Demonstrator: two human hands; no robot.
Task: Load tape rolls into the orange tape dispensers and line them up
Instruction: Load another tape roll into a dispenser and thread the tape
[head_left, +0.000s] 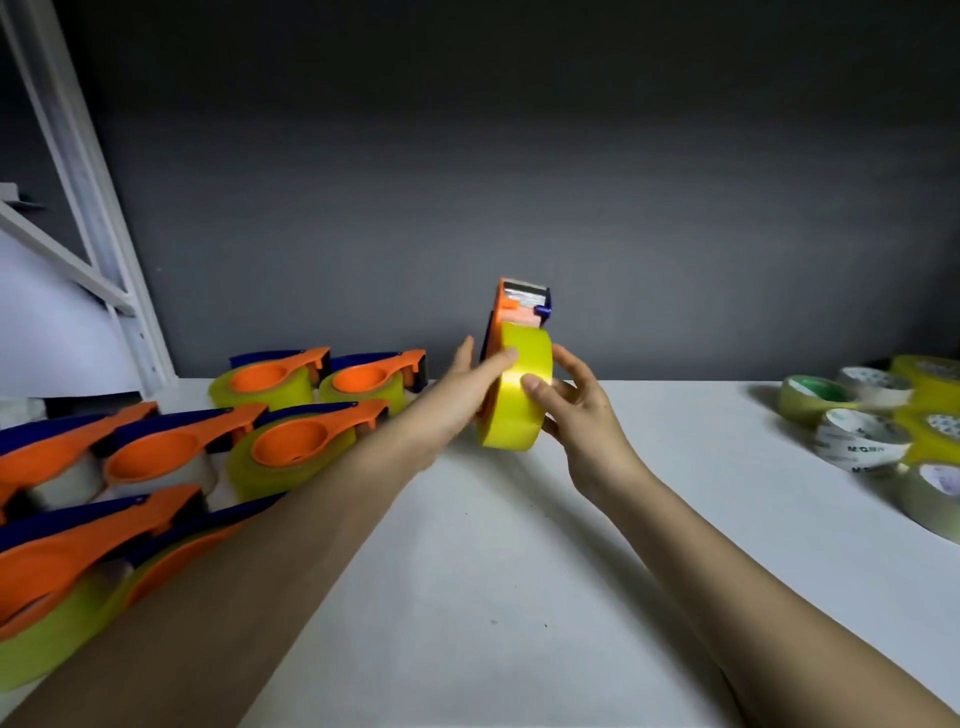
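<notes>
Above the white table (467, 571), mid-surface toward the back edge by a dark grey wall (519, 156), both hands hold an upright orange tape dispenser (511, 306) with a yellow tape roll (519, 410). Left hand (467, 389) fingers curl over the roll; right hand (576, 405) pinches its rim. Loaded dispensers (291, 452) crowd the left edge; loose tape rolls (862, 436) sit at the right edge.
</notes>
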